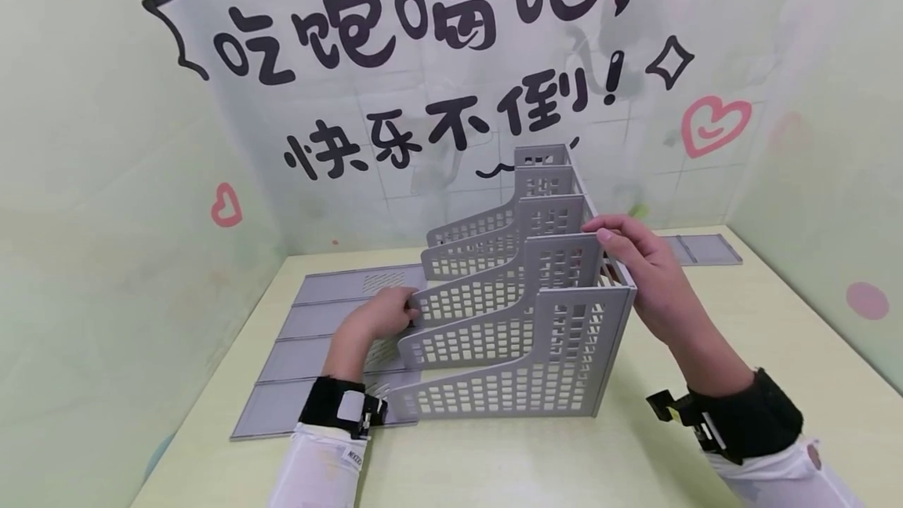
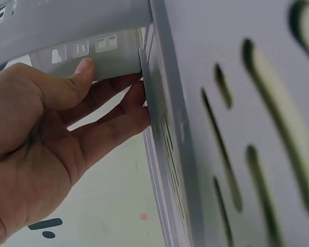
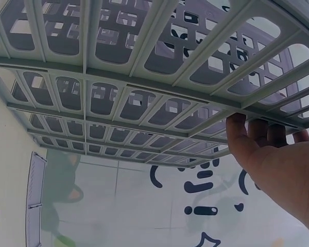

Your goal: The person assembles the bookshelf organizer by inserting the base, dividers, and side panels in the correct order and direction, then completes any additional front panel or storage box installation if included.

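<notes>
A grey plastic file organizer [image 1: 542, 335] stands upright on the table, its several perforated dividers dipping from tall backs to low fronts. At the front edge of a middle divider [image 2: 118, 59], my left hand [image 1: 384, 312] has its thumb on one face and fingers behind, pinching the edge. My right hand [image 1: 652, 281] grips the top back edge, thumb near a divider's upper corner. In the right wrist view, the right hand's fingertips [image 3: 237, 126] curl over a bar of the slotted back [image 3: 159, 85]. The divider hides part of my left fingers.
Flat grey panels [image 1: 282, 398] joined in strips lie on the table [image 1: 494, 461] at the left, reaching the organizer's front. Another flat grey panel [image 1: 705, 249] lies at the far right. A printed wall covering [image 1: 353, 210] closes off the back and sides.
</notes>
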### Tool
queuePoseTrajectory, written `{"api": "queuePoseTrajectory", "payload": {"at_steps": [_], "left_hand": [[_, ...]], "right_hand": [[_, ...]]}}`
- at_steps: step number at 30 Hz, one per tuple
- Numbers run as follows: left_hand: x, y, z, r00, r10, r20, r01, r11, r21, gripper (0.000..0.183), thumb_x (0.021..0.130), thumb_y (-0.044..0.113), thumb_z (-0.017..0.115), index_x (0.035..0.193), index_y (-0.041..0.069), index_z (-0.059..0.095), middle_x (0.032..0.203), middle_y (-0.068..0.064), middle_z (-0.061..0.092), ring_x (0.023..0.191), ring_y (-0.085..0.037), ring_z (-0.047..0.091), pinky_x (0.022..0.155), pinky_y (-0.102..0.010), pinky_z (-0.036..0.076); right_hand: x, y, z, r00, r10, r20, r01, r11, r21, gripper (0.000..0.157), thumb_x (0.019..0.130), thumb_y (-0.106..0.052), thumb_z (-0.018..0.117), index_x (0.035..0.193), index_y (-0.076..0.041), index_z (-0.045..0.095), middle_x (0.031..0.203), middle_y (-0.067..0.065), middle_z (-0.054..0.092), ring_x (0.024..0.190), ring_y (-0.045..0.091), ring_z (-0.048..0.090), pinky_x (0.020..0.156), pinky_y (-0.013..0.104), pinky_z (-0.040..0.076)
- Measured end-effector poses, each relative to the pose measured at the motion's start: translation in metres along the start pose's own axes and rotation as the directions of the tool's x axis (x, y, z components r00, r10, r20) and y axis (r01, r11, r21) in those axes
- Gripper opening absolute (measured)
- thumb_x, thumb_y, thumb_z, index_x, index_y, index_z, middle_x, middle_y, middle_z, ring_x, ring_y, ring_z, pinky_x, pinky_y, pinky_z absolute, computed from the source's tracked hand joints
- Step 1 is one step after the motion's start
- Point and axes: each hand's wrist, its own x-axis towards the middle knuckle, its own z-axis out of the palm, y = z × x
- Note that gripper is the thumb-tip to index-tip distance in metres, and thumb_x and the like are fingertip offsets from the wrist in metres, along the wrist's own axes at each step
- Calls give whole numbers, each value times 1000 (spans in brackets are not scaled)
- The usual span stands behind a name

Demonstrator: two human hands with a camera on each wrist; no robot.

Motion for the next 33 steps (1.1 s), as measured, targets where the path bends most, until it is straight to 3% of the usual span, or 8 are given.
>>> {"api": "queuePoseTrajectory", "payload": {"at_steps": [4, 9, 13, 17, 23, 26, 29, 33], "left_hand": [[-1, 2, -1, 1000, 8, -7, -8, 1000, -8, 30, 105, 9, 63, 134, 5, 68, 111, -12, 75, 95, -22, 66, 83, -41, 56], [7, -9, -10, 999, -2, 41, 4, 998, -67, 37, 96, -3, 62, 132, 1, 68, 112, -13, 76, 97, -22, 71, 82, -38, 59], [32, -16, -18, 998, -49, -28, 45, 990, -135, 38, 96, -1, 60, 134, -2, 64, 117, -19, 73, 97, -28, 71, 78, -37, 60], [62, -19, -14, 987, -51, -150, 16, 975, -223, 38, 105, 17, 65, 138, 0, 60, 132, -22, 67, 119, -37, 67, 95, -45, 59], [82, -26, 0, 981, -139, -135, 75, 915, -397, 57, 104, 25, 70, 148, 4, 42, 150, -27, 57, 138, -43, 57, 112, -55, 50], [85, -27, 2, 978, -145, -149, 83, 928, -364, 43, 104, 26, 69, 139, 3, 56, 139, -25, 66, 126, -40, 65, 104, -51, 55], [85, -27, 0, 980, -100, -173, 57, 970, -235, 23, 106, 29, 67, 109, 7, 72, 111, -17, 76, 98, -31, 71, 83, -41, 57], [81, -27, -5, 984, -20, -176, -8, 988, -157, 25, 108, 27, 65, 88, 11, 63, 90, -9, 71, 77, -21, 62, 68, -32, 47]], "right_hand": [[0, -2, 1, 1000, -2, -1, 2, 1000, -14, 18, 113, -29, 53, 122, -21, 67, 125, -1, 60, 105, 11, 64, 83, 21, 59], [-1, -1, 1, 1000, 12, -1, -12, 1000, 0, 18, 113, -29, 53, 121, -22, 67, 124, -1, 60, 107, 12, 63, 84, 22, 59], [-2, -1, 1, 1000, 14, -4, -14, 1000, 4, 18, 113, -29, 53, 121, -22, 67, 124, -1, 60, 104, 11, 65, 82, 23, 60], [-3, -2, 2, 1000, 8, -13, -8, 1000, 3, 18, 113, -27, 53, 121, -21, 67, 123, -2, 61, 103, 11, 65, 82, 22, 59], [-3, -2, 5, 1000, 18, -7, -18, 1000, -8, 18, 113, -26, 52, 121, -22, 68, 122, -2, 62, 103, 12, 66, 83, 24, 59], [-2, -2, 5, 1000, 20, -9, -21, 999, -25, 18, 113, -27, 52, 122, -22, 67, 123, -1, 61, 104, 12, 65, 84, 24, 58], [-2, -2, 4, 1000, 20, -6, -20, 999, -39, 19, 113, -29, 52, 123, -21, 66, 124, -1, 61, 106, 12, 65, 85, 23, 58], [-1, -2, 3, 1000, 17, -11, -18, 999, -41, 19, 113, -29, 53, 123, -20, 66, 122, 0, 62, 104, 11, 66, 84, 23, 60]]}}
